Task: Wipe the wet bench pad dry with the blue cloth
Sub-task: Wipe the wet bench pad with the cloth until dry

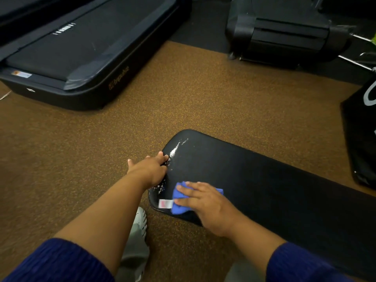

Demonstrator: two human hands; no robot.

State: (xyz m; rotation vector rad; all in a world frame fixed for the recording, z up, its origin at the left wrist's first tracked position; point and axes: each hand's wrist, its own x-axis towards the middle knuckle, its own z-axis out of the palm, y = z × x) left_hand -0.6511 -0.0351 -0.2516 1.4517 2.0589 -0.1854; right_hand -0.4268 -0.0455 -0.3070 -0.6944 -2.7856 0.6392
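Observation:
The black bench pad point(264, 180) runs from the centre to the lower right. Wet streaks and droplets glisten near its rounded left end. My left hand point(149, 169) grips the pad's left edge, fingers curled over the rim beside the droplets. My right hand point(205, 202) presses the blue cloth point(181, 200) flat on the pad near its front left corner, fingers spread over it. A white tag sticks out from the cloth's left side.
A black treadmill point(77, 53) lies at the upper left on the speckled brown floor point(183, 94). Another dark machine point(284, 33) stands at the upper right. A black bag point(362, 129) sits at the right edge. My grey shoe point(136, 241) is below the pad.

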